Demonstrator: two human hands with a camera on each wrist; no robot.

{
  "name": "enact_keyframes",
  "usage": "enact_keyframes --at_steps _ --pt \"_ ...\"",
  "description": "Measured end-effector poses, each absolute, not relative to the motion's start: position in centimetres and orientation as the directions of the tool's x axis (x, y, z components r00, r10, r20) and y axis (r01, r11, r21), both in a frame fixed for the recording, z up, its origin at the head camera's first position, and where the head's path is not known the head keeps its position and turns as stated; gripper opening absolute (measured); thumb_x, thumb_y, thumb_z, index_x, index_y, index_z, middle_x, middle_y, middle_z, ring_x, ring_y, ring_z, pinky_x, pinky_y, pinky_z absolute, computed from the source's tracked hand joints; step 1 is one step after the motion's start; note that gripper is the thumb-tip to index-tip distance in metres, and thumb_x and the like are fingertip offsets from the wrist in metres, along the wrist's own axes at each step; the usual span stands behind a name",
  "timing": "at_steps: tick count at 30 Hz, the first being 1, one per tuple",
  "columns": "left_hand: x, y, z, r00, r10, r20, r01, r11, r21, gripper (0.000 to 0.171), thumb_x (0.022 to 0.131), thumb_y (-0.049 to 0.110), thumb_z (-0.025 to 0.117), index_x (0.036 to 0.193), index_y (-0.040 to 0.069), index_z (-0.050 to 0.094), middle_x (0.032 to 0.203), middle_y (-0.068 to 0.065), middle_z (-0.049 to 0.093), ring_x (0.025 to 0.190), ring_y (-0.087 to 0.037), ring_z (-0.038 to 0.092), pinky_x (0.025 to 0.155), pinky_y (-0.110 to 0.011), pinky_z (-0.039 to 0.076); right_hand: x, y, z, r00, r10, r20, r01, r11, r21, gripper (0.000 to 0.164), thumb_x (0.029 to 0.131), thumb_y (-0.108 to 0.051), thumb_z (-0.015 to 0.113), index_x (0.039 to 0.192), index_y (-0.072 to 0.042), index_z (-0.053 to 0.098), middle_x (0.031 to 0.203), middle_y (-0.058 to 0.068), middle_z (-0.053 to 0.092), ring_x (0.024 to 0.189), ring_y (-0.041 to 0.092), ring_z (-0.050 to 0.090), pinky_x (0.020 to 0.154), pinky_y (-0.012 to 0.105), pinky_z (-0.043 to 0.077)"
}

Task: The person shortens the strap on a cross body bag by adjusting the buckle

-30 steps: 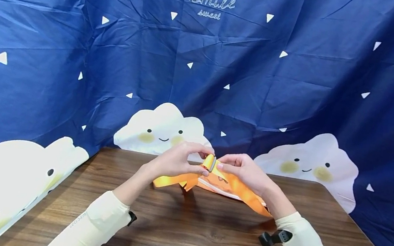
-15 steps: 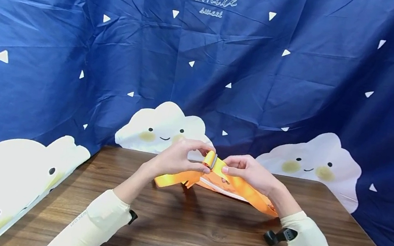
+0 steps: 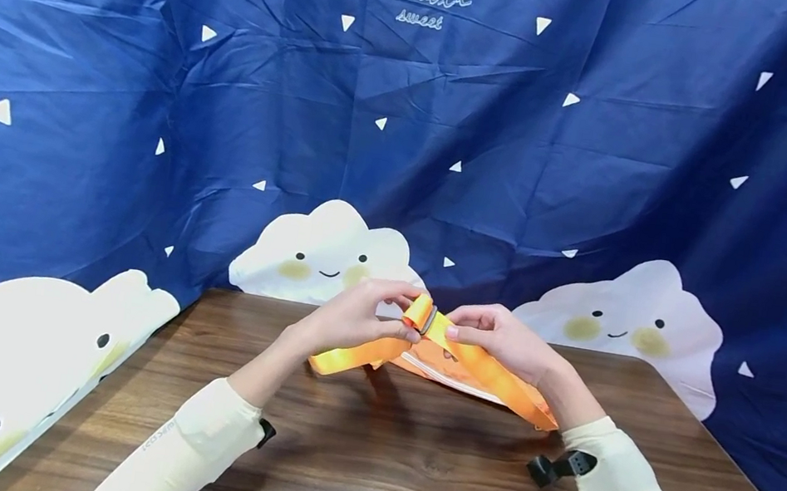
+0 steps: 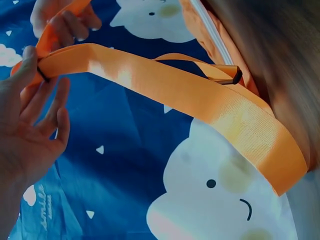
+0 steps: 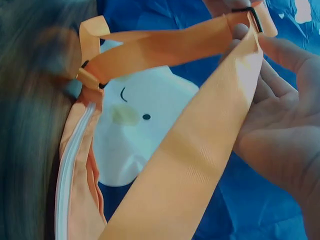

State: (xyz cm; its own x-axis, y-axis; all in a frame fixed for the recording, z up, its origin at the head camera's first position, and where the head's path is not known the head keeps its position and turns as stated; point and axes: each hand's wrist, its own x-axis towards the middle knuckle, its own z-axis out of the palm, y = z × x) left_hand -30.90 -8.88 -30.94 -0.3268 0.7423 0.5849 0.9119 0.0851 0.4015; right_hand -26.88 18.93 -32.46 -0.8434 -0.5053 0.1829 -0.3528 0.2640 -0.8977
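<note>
Head view: holds up an orange strap (image 3: pixel 497 371) above a wooden table (image 3: pixel 408 466), pinching it at the dark buckle (image 3: pixel 430 319) between thumb and fingers of the left hand (image 3: pixel 359 314), and just beside the buckle likewise with the right hand (image 3: pixel 513 348); behind, an orange bag (image 3: pixel 434 357) with white zip (image 3: pixel 451 382)

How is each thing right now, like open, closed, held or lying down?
Strap: bent, held up, threaded through the buckle
Buckle: held up, strap through it
Bag: lying on the table
Zipper: looks closed
Left hand: pinching strap at buckle
Right hand: pinching strap
</note>
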Motion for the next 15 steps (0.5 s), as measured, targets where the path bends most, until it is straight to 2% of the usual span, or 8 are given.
enact_keyframes --at_steps 3,8,10,15 --pt "-31.0 -9.1 -30.7 -0.355 0.719 0.598 0.907 0.111 0.405 0.044 0.083 0.028 0.087 0.123 0.02 0.069 0.11 0.016 0.067 0.1 -0.003 0.066 0.097 -0.033 0.049 -27.2 19.4 -32.6 -0.856 -0.487 0.173 -0.339 0.277 -0.899 0.025 0.099 -0.021 0.07 0.117 -0.005 0.072 0.103 0.018 0.071 0.103 0.032 0.061 0.095 0.04 0.049" --pt "-31.1 -9.2 -31.3 -0.377 0.715 0.589 0.898 0.125 0.423 0.046 0.083 0.03 0.087 0.124 0.02 0.069 0.11 0.015 0.068 0.1 -0.005 0.065 0.095 -0.037 0.051 -27.3 19.2 -33.3 -0.855 -0.486 0.182 -0.344 0.268 -0.9 0.025 0.097 -0.02 0.072 0.116 -0.005 0.073 0.107 0.016 0.072 0.101 0.03 0.063 0.096 0.04 0.05" --pt "-31.2 -9.1 -31.7 -0.365 0.726 0.583 0.902 0.119 0.416 0.047 0.083 0.03 0.087 0.124 0.02 0.069 0.109 0.015 0.068 0.1 -0.005 0.064 0.095 -0.038 0.051 -27.3 18.9 -33.5 -0.849 -0.494 0.189 -0.349 0.256 -0.901 0.025 0.097 -0.02 0.072 0.117 -0.005 0.073 0.108 0.016 0.072 0.101 0.03 0.063 0.096 0.041 0.05" --pt "-31.7 -8.6 -31.9 -0.305 0.756 0.58 0.929 0.103 0.355 0.043 0.084 0.03 0.087 0.121 0.021 0.069 0.11 0.015 0.067 0.101 -0.004 0.062 0.094 -0.031 0.051 -27.5 18.0 -33.5 -0.837 -0.5 0.222 -0.367 0.212 -0.906 0.024 0.099 -0.018 0.069 0.118 -0.004 0.073 0.11 0.017 0.071 0.102 0.033 0.061 0.094 0.042 0.049"
